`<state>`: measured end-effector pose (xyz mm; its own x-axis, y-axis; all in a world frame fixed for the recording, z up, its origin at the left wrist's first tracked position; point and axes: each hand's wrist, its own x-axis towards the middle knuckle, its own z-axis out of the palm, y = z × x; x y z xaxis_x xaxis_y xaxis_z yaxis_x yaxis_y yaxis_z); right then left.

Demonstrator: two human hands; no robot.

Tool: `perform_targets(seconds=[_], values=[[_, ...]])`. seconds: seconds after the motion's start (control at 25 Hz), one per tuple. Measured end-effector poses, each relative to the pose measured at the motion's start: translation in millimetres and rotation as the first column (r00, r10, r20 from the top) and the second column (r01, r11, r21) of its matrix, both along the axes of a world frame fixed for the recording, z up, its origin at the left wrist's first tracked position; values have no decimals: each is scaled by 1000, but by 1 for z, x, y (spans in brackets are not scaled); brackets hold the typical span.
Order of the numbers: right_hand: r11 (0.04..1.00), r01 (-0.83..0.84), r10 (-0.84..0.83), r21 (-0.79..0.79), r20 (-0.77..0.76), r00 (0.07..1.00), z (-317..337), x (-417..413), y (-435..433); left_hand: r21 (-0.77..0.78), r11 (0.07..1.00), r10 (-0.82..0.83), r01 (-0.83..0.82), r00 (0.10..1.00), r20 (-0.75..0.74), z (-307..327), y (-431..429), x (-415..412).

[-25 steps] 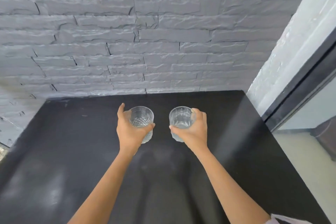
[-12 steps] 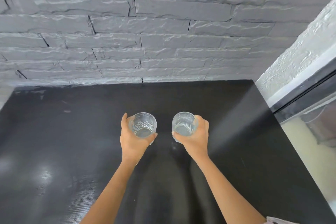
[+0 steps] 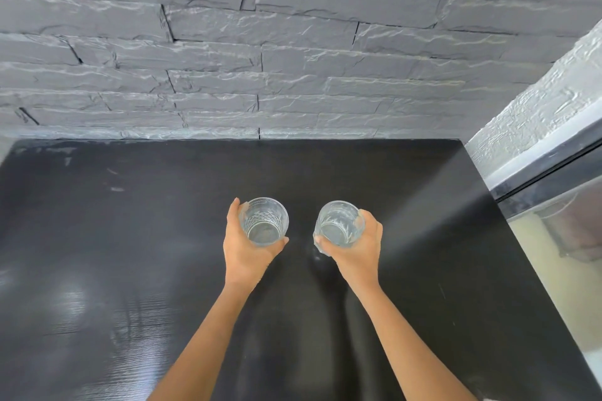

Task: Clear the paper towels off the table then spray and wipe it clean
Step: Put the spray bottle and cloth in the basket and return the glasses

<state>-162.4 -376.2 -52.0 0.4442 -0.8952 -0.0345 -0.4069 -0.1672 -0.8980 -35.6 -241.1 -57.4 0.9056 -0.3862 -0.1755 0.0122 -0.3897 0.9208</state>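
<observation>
Our left hand (image 3: 242, 249) grips a glass (image 3: 264, 221) and our right hand (image 3: 358, 251) grips a second glass (image 3: 338, 223), apart, over the black table (image 3: 130, 238), which is smeared far left and meets a grey stone wall (image 3: 260, 42).

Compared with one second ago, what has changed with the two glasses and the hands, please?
Hardly anything. The left hand still grips the left glass and the right hand the right glass; nothing was taken or let go. Both glasses seem slightly nearer the person over the black table, but the camera itself shifted, so this is uncertain. Their spacing and upright pose stayed the same.
</observation>
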Motion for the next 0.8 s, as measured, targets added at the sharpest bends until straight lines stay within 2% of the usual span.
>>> perform_targets(seconds=[0.24,0.36,0.56,0.8], values=[[996,-2,3,86,-18,1000,15,-8,6,16,999,-48,49,999,-18,17,10,-8],[999,-40,39,6,28,999,31,-20,18,19,998,-56,55,997,45,37,33,-27],[976,-186,198,-110,115,973,60,-45,59,8,997,79,-81,985,151,70,82,-79],[918,-375,393,-127,178,902,70,-79,135,13,953,286,-302,913,290,84,165,-159]])
